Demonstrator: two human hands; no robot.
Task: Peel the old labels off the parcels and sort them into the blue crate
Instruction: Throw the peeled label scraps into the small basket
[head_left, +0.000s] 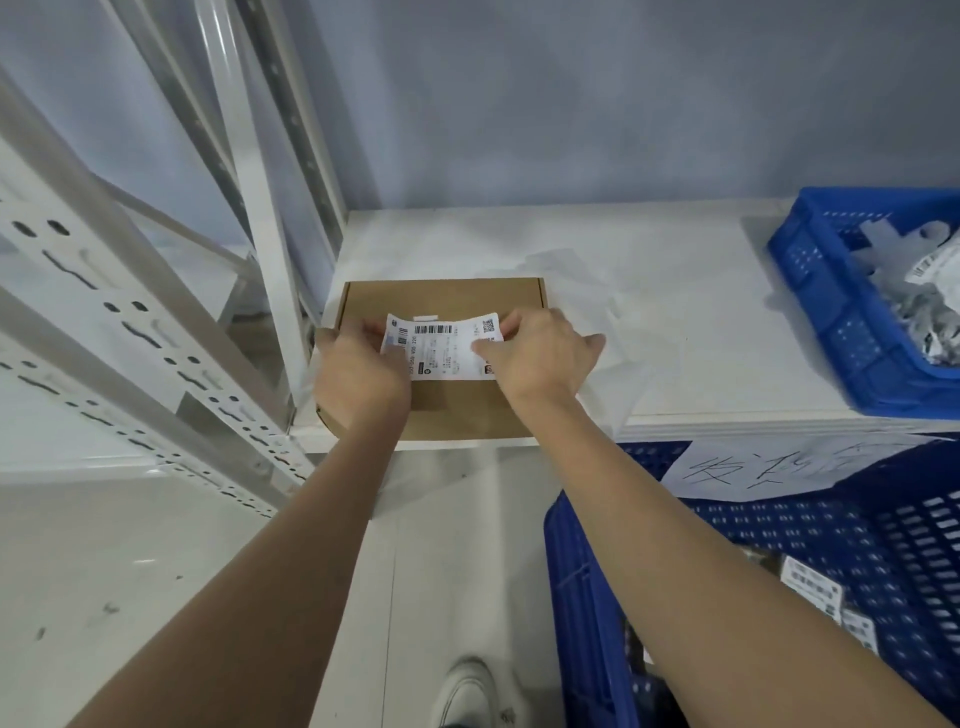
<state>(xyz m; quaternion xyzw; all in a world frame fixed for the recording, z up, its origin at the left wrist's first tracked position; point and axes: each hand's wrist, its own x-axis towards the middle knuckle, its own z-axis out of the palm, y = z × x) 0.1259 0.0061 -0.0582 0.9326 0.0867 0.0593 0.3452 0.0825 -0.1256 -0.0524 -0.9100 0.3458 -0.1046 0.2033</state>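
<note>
Near right, on the floor, a blue crate (587, 597) already holds labelled parcels, so that looks like the sort target; a second blue crate (831, 322) sits at the far right of the shelf (675, 291). The flat cardboard parcel (441, 405) lies at the shelf's near left edge with its label (447, 345) partly lifted along the far edge. Left hand (358, 374) pinches the label's left end, right hand (540, 353) pinches the right end: I'd peel low and slow toward the near side, both ends even, so the paper doesn't tear
</note>
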